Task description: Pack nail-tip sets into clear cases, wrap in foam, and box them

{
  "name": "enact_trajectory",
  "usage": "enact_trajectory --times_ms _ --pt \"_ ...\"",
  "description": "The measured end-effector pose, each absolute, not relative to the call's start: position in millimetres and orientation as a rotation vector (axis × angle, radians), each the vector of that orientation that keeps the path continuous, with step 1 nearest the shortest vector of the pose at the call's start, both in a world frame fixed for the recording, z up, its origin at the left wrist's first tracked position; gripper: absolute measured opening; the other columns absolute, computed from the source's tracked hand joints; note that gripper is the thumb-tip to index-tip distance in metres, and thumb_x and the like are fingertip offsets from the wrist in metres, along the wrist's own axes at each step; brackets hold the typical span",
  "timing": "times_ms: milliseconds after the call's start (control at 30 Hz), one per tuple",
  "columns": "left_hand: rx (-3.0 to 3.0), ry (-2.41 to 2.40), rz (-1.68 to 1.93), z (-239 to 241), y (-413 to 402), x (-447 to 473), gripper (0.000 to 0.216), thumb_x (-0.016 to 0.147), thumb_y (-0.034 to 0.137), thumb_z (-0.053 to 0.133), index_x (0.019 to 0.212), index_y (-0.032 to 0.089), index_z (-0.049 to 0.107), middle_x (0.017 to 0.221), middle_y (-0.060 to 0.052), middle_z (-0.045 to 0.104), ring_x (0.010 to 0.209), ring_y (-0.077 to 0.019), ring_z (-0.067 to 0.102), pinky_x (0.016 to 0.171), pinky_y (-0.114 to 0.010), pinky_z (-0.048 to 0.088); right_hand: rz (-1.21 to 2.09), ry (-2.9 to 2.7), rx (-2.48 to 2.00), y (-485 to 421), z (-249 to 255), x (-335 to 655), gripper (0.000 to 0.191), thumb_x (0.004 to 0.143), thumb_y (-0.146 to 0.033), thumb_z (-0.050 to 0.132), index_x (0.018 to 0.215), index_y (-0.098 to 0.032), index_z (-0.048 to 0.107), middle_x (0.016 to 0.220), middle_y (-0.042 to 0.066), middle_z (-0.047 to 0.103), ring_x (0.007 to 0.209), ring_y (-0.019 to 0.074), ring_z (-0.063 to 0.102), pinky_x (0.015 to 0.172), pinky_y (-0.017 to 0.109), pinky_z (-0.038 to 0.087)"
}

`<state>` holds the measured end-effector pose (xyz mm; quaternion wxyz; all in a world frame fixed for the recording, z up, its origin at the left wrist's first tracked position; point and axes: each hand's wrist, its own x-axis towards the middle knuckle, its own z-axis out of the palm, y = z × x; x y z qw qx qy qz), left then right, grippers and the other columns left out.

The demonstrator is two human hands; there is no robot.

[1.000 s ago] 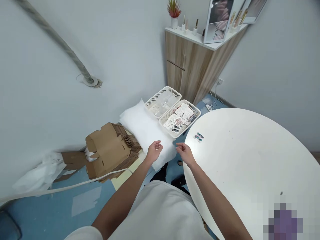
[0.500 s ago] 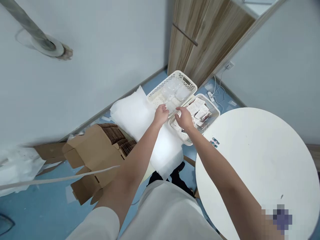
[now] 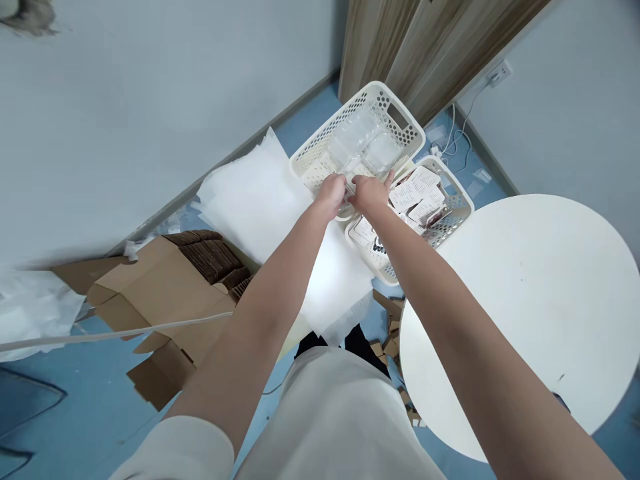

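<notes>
My left hand [image 3: 331, 195] is at the near end of a white plastic basket [image 3: 311, 159], its fingers curled closed. Close beside it, my right hand [image 3: 371, 195] has thumb and fingers drawn together, with the little finger sticking out. Something clear seems to lie between the fingertips, but what they hold is too small to make out. Clear plastic packs [image 3: 383, 152] lie in the basket beyond my hands. Under my right wrist stands a second white basket [image 3: 460, 212], holding printed white cards [image 3: 416, 188] and some dark beaded items [image 3: 380, 247].
White foam sheets [image 3: 250, 197] lie left of the baskets. An open cardboard box [image 3: 150, 280] with brown folded pieces sits at left, a pale strap [image 3: 165, 327] crossing it. At right is a round white table [image 3: 530, 293]. Cables [image 3: 467, 133] run along the floor by the wooden cabinet [image 3: 400, 53].
The view has shifted closer to the baskets. My hands have come nearer together at the end of the basket with the clear packs, and their fingers have closed in.
</notes>
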<state>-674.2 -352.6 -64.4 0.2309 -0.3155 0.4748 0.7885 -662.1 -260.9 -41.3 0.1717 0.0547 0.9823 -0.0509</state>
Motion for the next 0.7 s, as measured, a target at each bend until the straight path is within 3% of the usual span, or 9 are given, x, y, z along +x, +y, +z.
enact_trajectory --times_ms 167,433,567,700 --pt "-0.864 1.284 2.084 -55 -354 -673 0.011 0.069 0.021 0.053 0.067 0.017 0.044 0.07 0.0 0.046 0.07 -0.0143 0.055 0.064 -0.026 0.042 -0.33 2.856 0.18 -260 -52 -660 0.023 0.081 -0.027 0.045 0.1 -0.018 0.053 0.086 0.006 0.063 0.097 0.025 0.057 0.101 0.059 -0.005" --pt "-0.809 1.236 2.373 -54 -353 -667 0.025 0.078 0.037 0.049 0.082 0.013 0.05 0.093 -0.004 0.051 0.092 -0.0198 0.058 0.081 -0.035 0.043 -0.718 3.037 -0.03 -254 -35 -644 0.028 0.086 -0.024 0.031 0.108 -0.02 0.048 0.097 0.004 0.061 0.109 0.0234 0.05 0.103 0.057 -0.008" --pt "-0.703 1.245 2.446 -22 -348 -645 0.028 0.076 0.041 0.054 0.086 0.015 0.049 0.089 -0.003 0.054 0.089 -0.0174 0.06 0.08 -0.032 0.044 -0.682 3.092 -0.026 -252 6 -616 0.032 0.084 -0.019 0.03 0.112 -0.022 0.047 0.116 0.006 0.053 0.118 0.0231 0.041 0.104 0.056 -0.006" --pt "-0.55 1.307 2.416 17 -331 -596 0.028 0.07 0.033 0.063 0.088 0.018 0.047 0.078 0.001 0.055 0.075 -0.0129 0.062 0.074 -0.028 0.047 -0.724 3.162 -0.004 -234 39 -557 0.032 0.082 -0.019 0.036 0.112 -0.023 0.048 0.128 0.008 0.044 0.124 0.0243 0.032 0.105 0.054 0.005"
